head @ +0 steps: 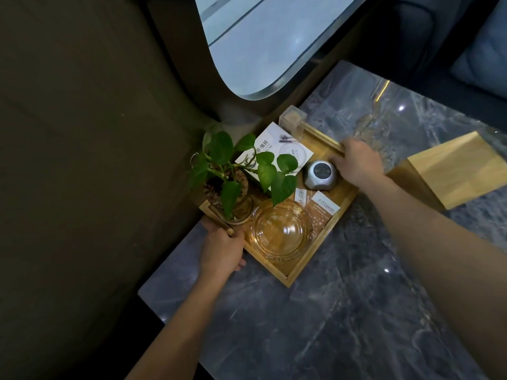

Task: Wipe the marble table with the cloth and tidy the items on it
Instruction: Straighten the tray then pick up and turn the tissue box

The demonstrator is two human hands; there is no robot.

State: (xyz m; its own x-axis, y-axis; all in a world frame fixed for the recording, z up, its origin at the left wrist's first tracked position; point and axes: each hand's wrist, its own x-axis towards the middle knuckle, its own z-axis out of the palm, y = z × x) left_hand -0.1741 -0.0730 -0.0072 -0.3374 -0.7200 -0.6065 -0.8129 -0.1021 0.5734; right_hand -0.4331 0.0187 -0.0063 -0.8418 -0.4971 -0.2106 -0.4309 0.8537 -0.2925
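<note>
Both hands, left hand (222, 249) and right hand (356, 161), clamped on opposite rims of wooden tray (307, 260), long axis diagonal.

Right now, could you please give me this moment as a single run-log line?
left hand: grips wooden tray near-left edge | right hand: grips far-right edge | tray: on marble table, holds plant, glass ashtray | cloth: not visible
</note>
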